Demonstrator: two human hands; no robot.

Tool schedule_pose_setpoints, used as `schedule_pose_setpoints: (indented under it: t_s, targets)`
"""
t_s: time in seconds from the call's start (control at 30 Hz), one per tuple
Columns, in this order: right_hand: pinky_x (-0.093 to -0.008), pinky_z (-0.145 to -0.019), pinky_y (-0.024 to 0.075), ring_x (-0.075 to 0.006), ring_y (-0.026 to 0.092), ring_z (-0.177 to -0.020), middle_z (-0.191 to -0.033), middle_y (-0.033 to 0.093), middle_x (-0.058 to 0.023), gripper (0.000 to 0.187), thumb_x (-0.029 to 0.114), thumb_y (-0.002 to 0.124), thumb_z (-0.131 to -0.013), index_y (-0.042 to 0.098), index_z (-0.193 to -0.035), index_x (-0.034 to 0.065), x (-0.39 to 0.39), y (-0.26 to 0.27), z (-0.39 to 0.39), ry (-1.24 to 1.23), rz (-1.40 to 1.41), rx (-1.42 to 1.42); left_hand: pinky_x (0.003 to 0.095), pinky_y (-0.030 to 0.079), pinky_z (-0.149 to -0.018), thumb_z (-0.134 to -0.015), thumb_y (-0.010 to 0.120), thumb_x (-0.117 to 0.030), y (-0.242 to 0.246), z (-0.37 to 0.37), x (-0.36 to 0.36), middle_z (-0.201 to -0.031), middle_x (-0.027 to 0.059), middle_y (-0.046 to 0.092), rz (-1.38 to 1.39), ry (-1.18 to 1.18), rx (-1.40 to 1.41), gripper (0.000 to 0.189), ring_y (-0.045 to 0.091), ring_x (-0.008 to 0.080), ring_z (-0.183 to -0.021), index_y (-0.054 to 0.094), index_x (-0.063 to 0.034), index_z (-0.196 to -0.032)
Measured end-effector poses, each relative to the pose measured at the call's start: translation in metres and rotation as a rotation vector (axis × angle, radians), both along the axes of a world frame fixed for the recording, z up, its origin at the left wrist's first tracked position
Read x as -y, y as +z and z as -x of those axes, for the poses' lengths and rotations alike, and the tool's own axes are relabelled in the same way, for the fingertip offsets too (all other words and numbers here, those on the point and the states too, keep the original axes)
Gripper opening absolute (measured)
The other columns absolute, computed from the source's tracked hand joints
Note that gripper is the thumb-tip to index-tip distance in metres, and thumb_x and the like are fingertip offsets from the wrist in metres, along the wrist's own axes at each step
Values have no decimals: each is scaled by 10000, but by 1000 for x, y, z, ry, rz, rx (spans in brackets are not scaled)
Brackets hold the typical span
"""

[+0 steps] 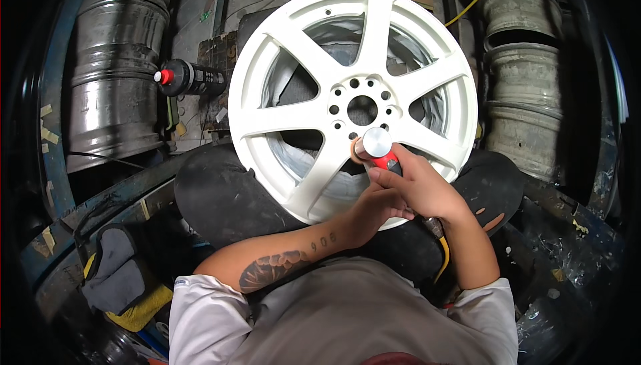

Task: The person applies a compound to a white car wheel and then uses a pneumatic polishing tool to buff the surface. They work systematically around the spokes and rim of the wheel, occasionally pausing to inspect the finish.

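A white multi-spoke alloy wheel (295, 118) lies face up before me, between my legs. My right hand (425, 185) is wrapped around a small red and silver air sander (376, 143). The tool's round orange-brown pad (356, 151) is at the side of a spoke just below the hub, by a lug hole. Close under the right hand, my left hand (378, 210) has its fingers curled at the tool's lower body, which the hands partly hide. A yellow air hose (443, 260) runs down from the handle.
Bare metal wheel barrels (117, 89) are lined up on the left, dull grey rims (523, 79) on the right. A black bottle with a red cap (193, 77) is left of the wheel. Grey and yellow cloths (117, 275) hang by the blue metal frame (57, 115).
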State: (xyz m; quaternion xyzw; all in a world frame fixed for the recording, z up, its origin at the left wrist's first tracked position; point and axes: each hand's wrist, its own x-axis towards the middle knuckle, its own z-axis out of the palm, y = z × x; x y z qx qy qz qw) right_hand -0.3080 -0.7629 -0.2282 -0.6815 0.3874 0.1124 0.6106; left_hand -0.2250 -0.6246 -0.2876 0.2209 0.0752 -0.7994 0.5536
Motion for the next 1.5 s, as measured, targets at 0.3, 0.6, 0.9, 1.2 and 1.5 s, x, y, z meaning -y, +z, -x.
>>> schedule_pose_setpoints:
  t_s: [0.3, 0.6, 0.9, 1.2, 1.5]
  targets:
    - [-313, -520, 483, -174, 618, -546, -752, 691, -134, 389, 325, 695, -1008, 583, -1140, -24, -2, 8, -2, 109, 47, -90, 420, 487, -1025, -877, 571, -97, -1, 1, -3, -1173, 106, 659, 16, 0, 44, 309, 629, 214, -1152, 619, -16, -1171]
    - [-310, -625, 522, -163, 647, -664, -809, 703, -126, 433, 298, 726, -984, 592, -1237, -26, -4, 4, -2, 147, 152, -108, 440, 487, -1027, -807, 544, -57, -6, -2, -1, -1187, 121, 642, 75, -48, 119, 411, 620, 226, -1163, 597, -6, -1211]
    - [-314, -624, 499, -156, 629, -695, -828, 683, -126, 481, 394, 703, -993, 613, -1233, -13, -7, -21, -5, -58, -113, 108, 384, 486, -919, -903, 594, -176, 17, -4, -1, -1087, 57, 567, -121, 113, 56, 299, 588, 171, -999, 506, -91, -1175]
    - [-278, -629, 505, -101, 603, -687, -852, 678, -48, 413, 338, 671, -1027, 598, -1271, 13, -11, -20, -17, -73, -249, 82, 454, 481, -997, -1023, 532, -295, 4, -5, -10, -1289, 125, 595, -114, 187, 14, 402, 617, 235, -1156, 460, -65, -1345]
    - [-377, -746, 561, -300, 732, -823, -938, 725, -226, 497, 407, 677, -992, 587, -1232, -19, -9, 5, -28, 38, -141, 18, 429, 490, -1009, -1041, 560, -407, 33, -12, 2, -1311, 110, 582, -117, -11, 355, 535, 612, 200, -1182, 429, -43, -1410]
